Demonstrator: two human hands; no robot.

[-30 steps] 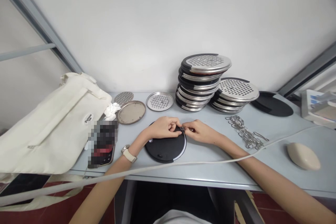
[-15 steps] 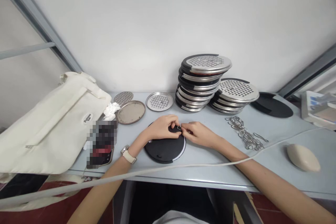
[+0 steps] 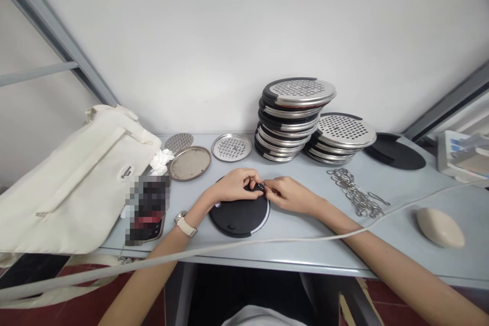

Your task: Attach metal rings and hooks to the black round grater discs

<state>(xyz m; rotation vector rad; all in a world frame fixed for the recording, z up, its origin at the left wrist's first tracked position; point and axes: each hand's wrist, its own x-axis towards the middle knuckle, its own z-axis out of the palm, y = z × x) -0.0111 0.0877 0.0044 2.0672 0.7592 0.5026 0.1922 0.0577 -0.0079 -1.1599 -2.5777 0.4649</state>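
So the black disc [image 3: 240, 219] is flat on the bench [image 3: 305, 252], left hand [image 3: 237, 186] over it pinching a small metal loop [image 3: 261, 187] near the far right edge. Right hand [image 3: 290, 194] has its fingertips curled right up to the loop, can't tell if they're gripping it too. I'd steady the disc and work the loop with fingertips only. 2 stacks of perforated discs [image 3: 301, 91] sit behind, metal clips [image 3: 357, 196] to the right, and that white cable [image 3: 305, 239] slung across the near side looks snaggy
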